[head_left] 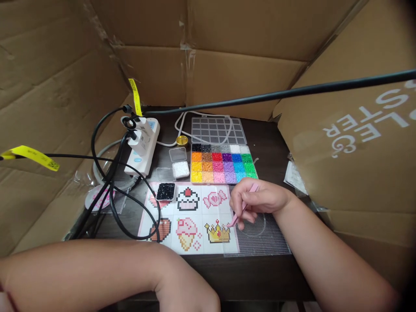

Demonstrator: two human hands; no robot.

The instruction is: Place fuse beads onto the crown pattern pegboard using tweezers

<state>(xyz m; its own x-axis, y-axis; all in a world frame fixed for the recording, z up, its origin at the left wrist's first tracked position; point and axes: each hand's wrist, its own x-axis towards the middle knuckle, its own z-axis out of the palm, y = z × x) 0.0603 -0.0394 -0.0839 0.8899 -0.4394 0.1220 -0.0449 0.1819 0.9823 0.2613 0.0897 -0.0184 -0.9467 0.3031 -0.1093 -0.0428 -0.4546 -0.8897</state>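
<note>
My right hand (261, 199) pinches a pair of pink tweezers (239, 211), whose tips point down and left beside the crown picture. Below it lies a clear pegboard (269, 242), overlapping the right edge of a pattern sheet (206, 216) printed with pixel pictures. My left hand (190, 286) hangs bent at the wrist at the bottom edge, its fingers out of sight. On the sheet's upper left stands a small open box of black beads (166, 191). Just behind is a similar box of white beads (180, 169). A compartment box of coloured beads (224, 183) lies beyond the sheet.
Black cables (112, 190) loop over the sheet's left side from a white power strip (143, 158). A black rod or cable (260, 97) crosses overhead. A gold cup (182, 141) stands near the bead box's clear lid (219, 130). Cardboard walls (243, 78) surround the dark table.
</note>
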